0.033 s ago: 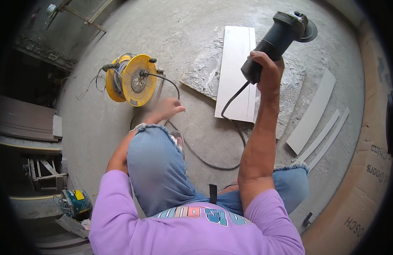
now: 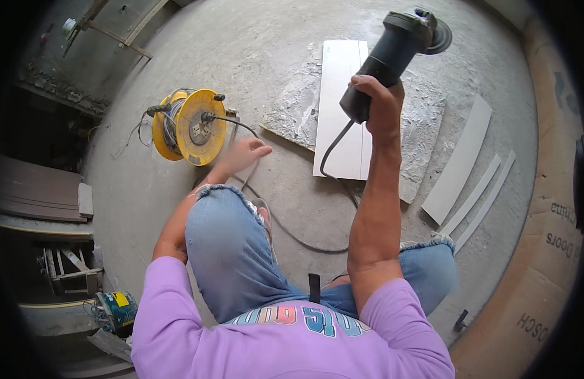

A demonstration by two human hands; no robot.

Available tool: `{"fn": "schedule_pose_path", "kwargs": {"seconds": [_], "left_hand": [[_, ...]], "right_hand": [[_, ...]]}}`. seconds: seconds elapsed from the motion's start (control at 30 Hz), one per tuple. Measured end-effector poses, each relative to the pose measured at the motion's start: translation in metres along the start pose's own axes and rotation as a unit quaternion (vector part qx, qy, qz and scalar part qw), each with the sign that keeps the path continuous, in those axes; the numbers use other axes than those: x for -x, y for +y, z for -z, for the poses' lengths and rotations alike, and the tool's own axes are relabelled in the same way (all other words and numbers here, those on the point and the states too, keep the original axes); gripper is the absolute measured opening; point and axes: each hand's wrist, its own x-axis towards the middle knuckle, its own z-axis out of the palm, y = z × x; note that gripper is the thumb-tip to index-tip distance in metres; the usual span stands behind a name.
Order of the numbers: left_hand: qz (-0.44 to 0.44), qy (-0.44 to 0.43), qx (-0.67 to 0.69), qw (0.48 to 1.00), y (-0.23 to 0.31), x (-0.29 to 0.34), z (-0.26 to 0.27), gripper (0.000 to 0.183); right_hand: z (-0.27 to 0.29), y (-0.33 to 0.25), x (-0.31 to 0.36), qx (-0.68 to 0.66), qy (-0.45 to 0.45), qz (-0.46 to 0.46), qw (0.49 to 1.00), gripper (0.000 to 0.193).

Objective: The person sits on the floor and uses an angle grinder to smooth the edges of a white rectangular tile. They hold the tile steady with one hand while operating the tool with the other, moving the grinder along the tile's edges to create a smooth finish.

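Note:
My right hand (image 2: 385, 104) is wrapped round the dark body of an angle grinder (image 2: 387, 60), raised above a long white board (image 2: 341, 114). Its round disc (image 2: 441, 38) points up and to the right. From its lower end a black cord (image 2: 327, 151) hangs and loops across the floor. My left hand (image 2: 243, 155) hovers past my left knee, fingers drawn together in a pinch; whatever they hold, if anything, is too small to make out. Close by stands a yellow cable reel (image 2: 202, 126) with a black cord plugged into it, running behind my left hand.
The white board lies on a rough, dusty slab (image 2: 421, 126). To its right are a wider white strip (image 2: 459, 158) and two narrow strips (image 2: 475, 196). A long cardboard box (image 2: 525, 252) lines the right side. A green container (image 2: 115, 308) stands at lower left.
The view has shifted slightly, so the board, strips and reel sit a little further left. The grinder stays raised in my right hand; my left hand remains near the reel.

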Motion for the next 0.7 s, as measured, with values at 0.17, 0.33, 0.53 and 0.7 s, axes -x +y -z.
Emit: {"fn": "schedule_pose_path", "kwargs": {"seconds": [0.17, 0.33, 0.53, 0.7], "left_hand": [[-0.145, -0.166, 0.344, 0.913, 0.131, -0.032, 0.057, 0.080], [-0.119, -0.120, 0.363, 0.916, 0.161, -0.038, 0.047, 0.064], [-0.047, -0.087, 0.417, 0.904, 0.121, -0.064, 0.036, 0.051], [-0.029, -0.145, 0.494, 0.857, 0.082, -0.095, 0.015, 0.041]], "right_hand": [[-0.039, 0.011, 0.007, -0.029, -0.066, -0.034, 0.997, 0.031], [-0.071, 0.048, 0.029, 0.013, -0.097, -0.094, 0.991, 0.048], [-0.080, 0.086, 0.039, 0.277, -0.098, -0.136, 0.946, 0.062], [-0.094, 0.107, 0.038, 0.415, -0.058, -0.172, 0.891, 0.076]]}}
